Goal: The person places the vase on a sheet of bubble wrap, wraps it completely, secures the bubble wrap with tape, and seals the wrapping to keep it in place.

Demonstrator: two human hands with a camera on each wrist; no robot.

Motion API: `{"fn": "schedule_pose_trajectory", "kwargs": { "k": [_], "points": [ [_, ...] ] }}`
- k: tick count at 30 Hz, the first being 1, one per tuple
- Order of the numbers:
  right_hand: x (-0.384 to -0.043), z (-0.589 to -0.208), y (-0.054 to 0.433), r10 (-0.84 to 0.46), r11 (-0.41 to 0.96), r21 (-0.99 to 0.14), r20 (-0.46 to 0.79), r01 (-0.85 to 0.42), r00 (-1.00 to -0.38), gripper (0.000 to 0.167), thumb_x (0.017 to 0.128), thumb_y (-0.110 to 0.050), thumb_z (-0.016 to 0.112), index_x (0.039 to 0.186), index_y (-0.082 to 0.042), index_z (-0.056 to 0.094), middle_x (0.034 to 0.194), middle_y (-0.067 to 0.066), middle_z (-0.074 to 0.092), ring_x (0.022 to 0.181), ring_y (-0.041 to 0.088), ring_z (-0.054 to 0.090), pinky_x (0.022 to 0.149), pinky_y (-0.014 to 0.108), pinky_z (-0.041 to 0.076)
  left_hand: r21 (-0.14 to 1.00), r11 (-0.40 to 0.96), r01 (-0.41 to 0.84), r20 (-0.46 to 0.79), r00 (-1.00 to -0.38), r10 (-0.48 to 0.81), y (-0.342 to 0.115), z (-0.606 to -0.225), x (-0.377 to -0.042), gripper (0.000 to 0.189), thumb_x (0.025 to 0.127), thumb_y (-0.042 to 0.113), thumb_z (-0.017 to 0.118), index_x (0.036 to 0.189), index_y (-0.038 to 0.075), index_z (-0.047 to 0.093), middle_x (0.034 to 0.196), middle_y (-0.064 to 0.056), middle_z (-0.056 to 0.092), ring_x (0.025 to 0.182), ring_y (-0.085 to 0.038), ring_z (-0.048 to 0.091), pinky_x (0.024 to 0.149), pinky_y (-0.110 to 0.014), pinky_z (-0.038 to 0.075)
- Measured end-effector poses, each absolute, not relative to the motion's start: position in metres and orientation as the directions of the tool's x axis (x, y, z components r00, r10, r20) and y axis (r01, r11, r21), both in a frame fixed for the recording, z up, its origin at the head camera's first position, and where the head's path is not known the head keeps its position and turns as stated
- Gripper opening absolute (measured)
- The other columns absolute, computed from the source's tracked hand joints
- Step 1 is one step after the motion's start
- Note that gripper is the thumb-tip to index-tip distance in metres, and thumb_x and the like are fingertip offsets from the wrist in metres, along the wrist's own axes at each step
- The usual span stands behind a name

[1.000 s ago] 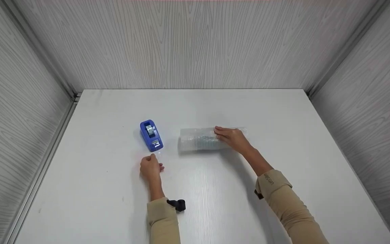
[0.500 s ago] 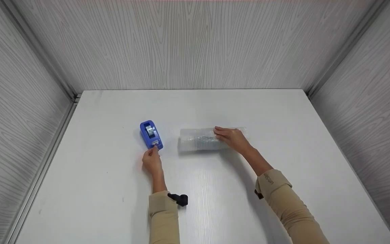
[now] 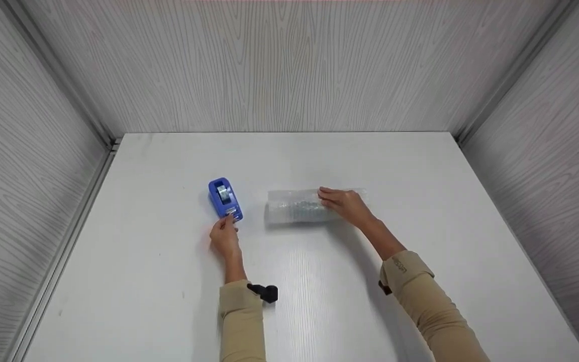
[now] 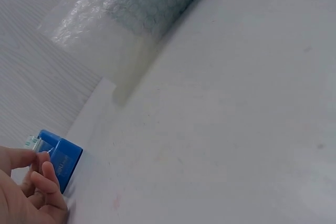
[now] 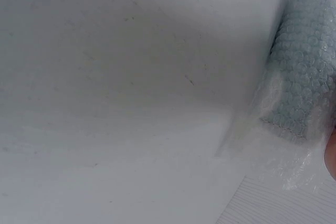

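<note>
A blue tape dispenser [image 3: 224,198] stands left of centre, a roll of clear tape in its frame. At its near, cutter end my left hand [image 3: 225,239] pinches the clear tape [image 4: 48,153] between thumb and index finger; its other fingers are loosely bent. To the right lies a bubble-wrapped roll [image 3: 294,208], with a greenish thing showing faintly through the layers. My right hand [image 3: 348,205] rests on the roll's right part, fingers stretched over the wrap. In the right wrist view only a bit of that hand shows at the right edge, beside the bubble wrap [image 5: 304,66].
The white table [image 3: 309,296] carries both things. Pale wood-grain panels [image 3: 289,65] wall it in at the back and both sides. A black wrist camera [image 3: 264,292] sits by the left sleeve cuff.
My left hand has moved forward from just in front of the dispenser to its cutter end, then shifted very slightly. The right hand and the wrapped roll stay in place.
</note>
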State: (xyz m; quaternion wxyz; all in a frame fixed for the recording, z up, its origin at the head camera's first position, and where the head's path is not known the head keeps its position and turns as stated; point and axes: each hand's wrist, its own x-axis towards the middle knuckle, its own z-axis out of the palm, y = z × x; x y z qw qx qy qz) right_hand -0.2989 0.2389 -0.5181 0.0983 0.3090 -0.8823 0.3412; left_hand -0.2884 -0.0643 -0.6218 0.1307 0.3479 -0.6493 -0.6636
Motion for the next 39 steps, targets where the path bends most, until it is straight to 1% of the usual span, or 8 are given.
{"fn": "schedule_pose_trajectory", "kwargs": {
  "k": [5, 10, 16, 21, 26, 30, 36, 39],
  "points": [
    [-0.299, -0.519, 0.238, -0.474, 0.577, -0.545, 0.382, -0.608, -0.793, 0.031, 0.087, -0.015, 0.062, 0.116, -0.004, 0.063, 0.121, 0.011, 0.056, 0.11, 0.021, 0.054, 0.089, 0.032, 0.043, 0.945, -0.154, -0.289, -0.32, -0.72, -0.615, -0.066, -0.615, -0.286, 0.026, 0.091, 0.031, 0.056, 0.1, 0.008, 0.064, 0.084, -0.002, 0.063, 0.07, -0.013, 0.053, 0.055, -0.025, 0.037],
    [-0.297, -0.518, 0.238, -0.503, 0.566, -0.504, 0.416, -0.652, -0.758, 0.03, 0.087, -0.01, 0.061, 0.115, 0.0, 0.063, 0.119, 0.016, 0.056, 0.107, 0.025, 0.056, 0.085, 0.032, 0.046, 0.945, -0.118, -0.304, -0.311, -0.734, -0.604, -0.07, -0.618, -0.286, 0.024, 0.088, 0.031, 0.058, 0.092, 0.01, 0.068, 0.075, -0.001, 0.063, 0.063, -0.012, 0.054, 0.051, -0.023, 0.038],
    [-0.297, -0.517, 0.237, -0.517, 0.545, -0.478, 0.456, -0.689, -0.724, 0.029, 0.086, -0.008, 0.061, 0.113, 0.002, 0.063, 0.118, 0.018, 0.057, 0.105, 0.027, 0.057, 0.085, 0.031, 0.046, 0.945, -0.071, -0.318, -0.29, -0.72, -0.63, -0.07, -0.629, -0.292, 0.025, 0.088, 0.033, 0.058, 0.09, 0.01, 0.068, 0.076, -0.002, 0.063, 0.066, -0.014, 0.054, 0.059, -0.027, 0.039],
    [-0.299, -0.519, 0.237, -0.507, 0.55, -0.478, 0.461, -0.685, -0.729, 0.029, 0.086, -0.011, 0.062, 0.113, 0.002, 0.064, 0.117, 0.018, 0.057, 0.105, 0.026, 0.057, 0.085, 0.033, 0.046, 0.943, -0.092, -0.319, -0.303, -0.71, -0.636, -0.07, -0.629, -0.294, 0.025, 0.087, 0.032, 0.056, 0.09, 0.009, 0.066, 0.077, -0.003, 0.063, 0.068, -0.016, 0.054, 0.062, -0.028, 0.04],
    [-0.3, -0.519, 0.237, -0.499, 0.558, -0.491, 0.445, -0.669, -0.744, 0.03, 0.087, -0.012, 0.062, 0.113, 0.0, 0.063, 0.118, 0.016, 0.057, 0.106, 0.025, 0.056, 0.086, 0.033, 0.045, 0.942, -0.119, -0.313, -0.314, -0.702, -0.639, -0.071, -0.629, -0.295, 0.024, 0.085, 0.032, 0.058, 0.088, 0.009, 0.066, 0.076, -0.002, 0.063, 0.066, -0.015, 0.054, 0.061, -0.028, 0.041],
    [-0.3, -0.518, 0.238, -0.493, 0.567, -0.485, 0.447, -0.666, -0.746, 0.029, 0.086, -0.012, 0.063, 0.113, 0.0, 0.064, 0.117, 0.016, 0.058, 0.106, 0.026, 0.057, 0.086, 0.033, 0.045, 0.939, -0.102, -0.328, -0.315, -0.705, -0.636, -0.071, -0.629, -0.297, 0.024, 0.084, 0.032, 0.059, 0.087, 0.009, 0.067, 0.075, -0.003, 0.063, 0.066, -0.016, 0.054, 0.061, -0.029, 0.04],
    [-0.299, -0.518, 0.238, -0.49, 0.567, -0.478, 0.459, -0.671, -0.741, 0.028, 0.086, -0.01, 0.063, 0.111, 0.001, 0.065, 0.116, 0.017, 0.058, 0.104, 0.027, 0.057, 0.086, 0.035, 0.045, 0.928, -0.053, -0.369, -0.321, -0.719, -0.616, -0.07, -0.625, -0.295, 0.028, 0.088, 0.035, 0.057, 0.091, 0.009, 0.067, 0.077, -0.001, 0.063, 0.068, -0.015, 0.053, 0.061, -0.028, 0.039],
    [-0.299, -0.518, 0.238, -0.491, 0.576, -0.498, 0.423, -0.648, -0.762, 0.029, 0.087, -0.012, 0.062, 0.113, 0.0, 0.064, 0.118, 0.016, 0.057, 0.105, 0.026, 0.057, 0.085, 0.033, 0.046, 0.924, -0.045, -0.38, -0.329, -0.727, -0.603, -0.069, -0.604, -0.284, 0.028, 0.089, 0.032, 0.057, 0.091, 0.006, 0.068, 0.076, -0.004, 0.062, 0.063, -0.014, 0.051, 0.06, -0.028, 0.039]
  ]
}}
